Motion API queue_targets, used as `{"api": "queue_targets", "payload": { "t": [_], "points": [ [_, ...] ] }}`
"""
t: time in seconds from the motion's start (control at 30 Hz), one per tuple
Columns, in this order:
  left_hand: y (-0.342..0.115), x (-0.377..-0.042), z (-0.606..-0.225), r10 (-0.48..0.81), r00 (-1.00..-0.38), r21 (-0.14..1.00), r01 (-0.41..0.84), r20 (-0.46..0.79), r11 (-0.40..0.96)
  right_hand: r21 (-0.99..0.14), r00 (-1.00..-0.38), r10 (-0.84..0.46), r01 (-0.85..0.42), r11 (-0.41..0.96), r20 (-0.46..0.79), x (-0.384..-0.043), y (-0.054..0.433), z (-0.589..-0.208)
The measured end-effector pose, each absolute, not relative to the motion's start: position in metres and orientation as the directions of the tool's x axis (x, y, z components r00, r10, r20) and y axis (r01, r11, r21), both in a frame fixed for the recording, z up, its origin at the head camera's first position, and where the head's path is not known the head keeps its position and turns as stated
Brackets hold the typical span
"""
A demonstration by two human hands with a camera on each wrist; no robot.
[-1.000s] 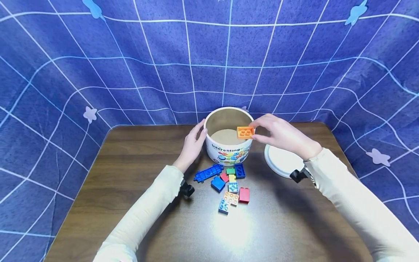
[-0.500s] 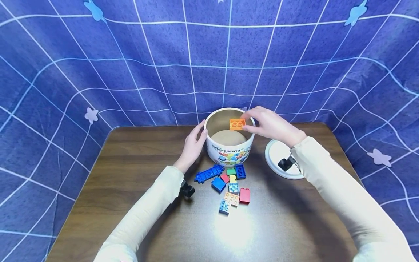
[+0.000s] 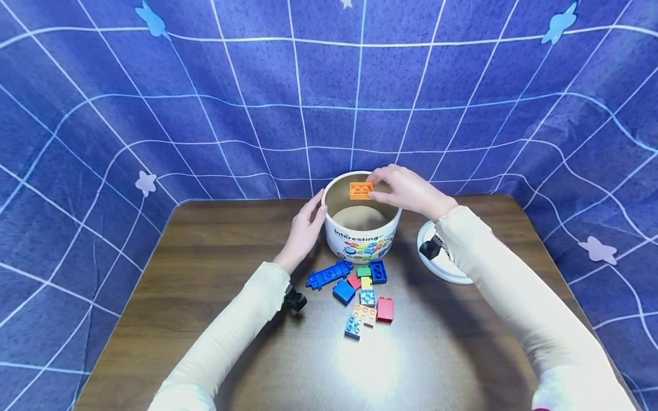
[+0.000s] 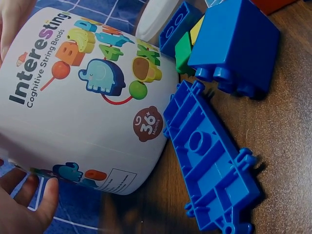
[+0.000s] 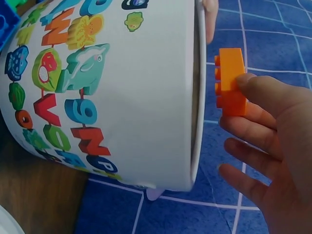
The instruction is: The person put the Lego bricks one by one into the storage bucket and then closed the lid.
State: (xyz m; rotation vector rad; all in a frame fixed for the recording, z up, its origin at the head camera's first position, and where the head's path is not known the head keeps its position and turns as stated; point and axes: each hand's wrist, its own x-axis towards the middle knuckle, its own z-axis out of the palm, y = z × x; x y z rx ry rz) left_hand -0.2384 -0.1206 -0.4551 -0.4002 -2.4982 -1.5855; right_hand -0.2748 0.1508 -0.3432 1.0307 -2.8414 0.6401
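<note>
A white round bucket (image 3: 336, 237) with colourful printing stands at the back of the table, its mouth facing up. My left hand (image 3: 302, 233) lies against the bucket's left side with fairly straight fingers, the fingertips near the rim. Over the bucket's mouth, my right hand (image 3: 408, 191) pinches an orange toy brick (image 3: 361, 190) between thumb and fingers. The right wrist view has this orange brick (image 5: 231, 83) apart from the rim, its studs turned toward the bucket. Only the bucket's bare bottom and part of its inner wall show inside.
In front of the bucket lie a long blue toy chassis (image 3: 329, 274), a blue brick (image 3: 344, 291), a red brick (image 3: 385, 309), a peach brick (image 3: 365, 314) and several others. A white round lid (image 3: 447, 271) lies right of the bucket, partly under the right forearm. A blue curtain (image 3: 329, 85) hangs behind.
My right hand has carried the orange brick leftward and slightly back, from the bucket's right rim to over its mouth. The left hand stays against the bucket.
</note>
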Motion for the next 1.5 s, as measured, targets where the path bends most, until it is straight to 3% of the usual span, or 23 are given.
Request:
{"api": "queue_targets", "payload": {
  "t": [0.9, 1.5],
  "points": [
    [-0.118, -0.239, -0.456, 0.142, -0.944, 0.851, 0.329, 0.297, 0.410, -0.380, -0.761, -0.627, -0.636, 0.672, 0.165, -0.286, 0.144, -0.356],
    [-0.121, -0.240, -0.456, 0.139, -0.948, 0.858, 0.318, 0.286, 0.403, -0.377, -0.740, -0.638, -0.665, 0.645, 0.213, -0.261, 0.156, -0.350]
  ]
}}
